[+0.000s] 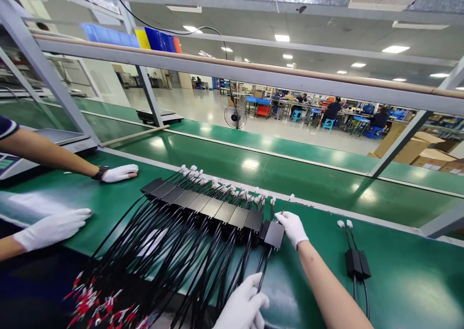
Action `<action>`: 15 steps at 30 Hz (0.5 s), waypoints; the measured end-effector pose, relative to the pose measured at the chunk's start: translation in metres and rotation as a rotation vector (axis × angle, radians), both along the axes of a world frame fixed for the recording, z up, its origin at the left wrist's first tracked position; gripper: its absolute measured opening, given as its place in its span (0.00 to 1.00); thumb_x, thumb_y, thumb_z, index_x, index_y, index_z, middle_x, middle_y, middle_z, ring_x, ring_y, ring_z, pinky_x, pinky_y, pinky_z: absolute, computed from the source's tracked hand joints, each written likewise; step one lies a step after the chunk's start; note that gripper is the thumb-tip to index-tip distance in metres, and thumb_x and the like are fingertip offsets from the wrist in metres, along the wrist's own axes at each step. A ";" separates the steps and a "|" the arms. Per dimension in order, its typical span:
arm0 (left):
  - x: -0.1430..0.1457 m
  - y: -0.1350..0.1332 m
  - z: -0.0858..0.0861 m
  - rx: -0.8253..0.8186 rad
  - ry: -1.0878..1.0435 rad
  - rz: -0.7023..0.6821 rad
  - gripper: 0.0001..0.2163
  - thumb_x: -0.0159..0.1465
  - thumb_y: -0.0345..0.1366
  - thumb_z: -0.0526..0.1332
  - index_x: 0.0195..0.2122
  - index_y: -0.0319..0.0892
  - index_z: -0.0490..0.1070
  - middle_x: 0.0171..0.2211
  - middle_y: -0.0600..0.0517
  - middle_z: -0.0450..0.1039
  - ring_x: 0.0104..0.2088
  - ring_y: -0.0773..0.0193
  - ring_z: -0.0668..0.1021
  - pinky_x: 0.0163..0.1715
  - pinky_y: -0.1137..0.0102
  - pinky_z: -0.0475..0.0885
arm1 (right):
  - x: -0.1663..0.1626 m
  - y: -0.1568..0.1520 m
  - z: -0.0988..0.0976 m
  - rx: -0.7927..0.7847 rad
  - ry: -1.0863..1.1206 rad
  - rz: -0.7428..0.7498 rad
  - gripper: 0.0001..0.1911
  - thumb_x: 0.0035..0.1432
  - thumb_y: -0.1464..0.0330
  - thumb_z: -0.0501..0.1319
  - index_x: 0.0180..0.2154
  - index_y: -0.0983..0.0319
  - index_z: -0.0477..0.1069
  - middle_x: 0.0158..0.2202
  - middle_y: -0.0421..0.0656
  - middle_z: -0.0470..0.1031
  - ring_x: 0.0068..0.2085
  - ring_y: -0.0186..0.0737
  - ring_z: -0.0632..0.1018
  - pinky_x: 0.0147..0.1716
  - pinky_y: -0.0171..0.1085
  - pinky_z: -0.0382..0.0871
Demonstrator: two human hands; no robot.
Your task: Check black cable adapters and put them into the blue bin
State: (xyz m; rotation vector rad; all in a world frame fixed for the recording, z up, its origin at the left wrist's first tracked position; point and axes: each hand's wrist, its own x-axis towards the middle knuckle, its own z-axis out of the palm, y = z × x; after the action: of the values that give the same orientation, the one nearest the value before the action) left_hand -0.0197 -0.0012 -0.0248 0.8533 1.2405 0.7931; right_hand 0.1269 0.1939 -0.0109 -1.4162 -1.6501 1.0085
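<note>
My right hand (293, 228), in a white glove, grips a small black box (274, 234) with cables by its upper right side. Lower down, my gloved left hand (242, 304) has its fingers closed around the black cable (266, 266) that runs down from this box. Just left of it stretches a long row of similar black boxes (203, 204), packed side by side. White connectors (232, 189) stick out along their far side. Their black cables (174, 242) hang over the near edge and end in red and white wire tips (94, 300).
Two black boxes with cables (357, 263) lie apart on the green table (409, 271) at right. At left are a co-worker's two gloved hands (54, 227) and a scale (65, 140). A metal frame (253, 75) spans the far side. Cardboard boxes (416, 150) stand beyond.
</note>
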 end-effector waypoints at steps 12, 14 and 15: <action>-0.031 0.000 -0.007 0.316 1.016 -0.253 0.22 0.62 0.35 0.50 0.58 0.45 0.63 0.36 0.45 0.79 0.38 0.54 0.79 0.37 0.66 0.71 | -0.030 0.027 -0.039 0.098 -0.215 -0.145 0.23 0.55 0.60 0.58 0.46 0.70 0.73 0.44 0.56 0.75 0.44 0.49 0.77 0.47 0.44 0.67; -0.034 0.000 -0.010 0.405 1.087 -0.277 0.20 0.63 0.37 0.50 0.55 0.45 0.67 0.38 0.45 0.79 0.39 0.54 0.80 0.38 0.66 0.72 | -0.027 0.020 -0.036 0.133 -0.241 -0.180 0.24 0.58 0.60 0.55 0.48 0.71 0.71 0.45 0.57 0.75 0.45 0.49 0.76 0.47 0.43 0.67; -0.036 -0.001 -0.011 0.467 1.105 -0.257 0.19 0.63 0.38 0.50 0.53 0.45 0.69 0.38 0.46 0.79 0.39 0.55 0.80 0.38 0.66 0.73 | -0.022 0.013 -0.033 0.159 -0.257 -0.193 0.23 0.59 0.60 0.54 0.49 0.71 0.71 0.46 0.56 0.75 0.46 0.48 0.76 0.47 0.42 0.67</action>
State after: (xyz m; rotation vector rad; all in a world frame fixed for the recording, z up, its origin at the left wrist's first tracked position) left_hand -0.0553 -0.0021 -0.0359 1.9433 1.8522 0.3649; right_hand 0.1045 0.2069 -0.0441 -1.6126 -1.6922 0.5927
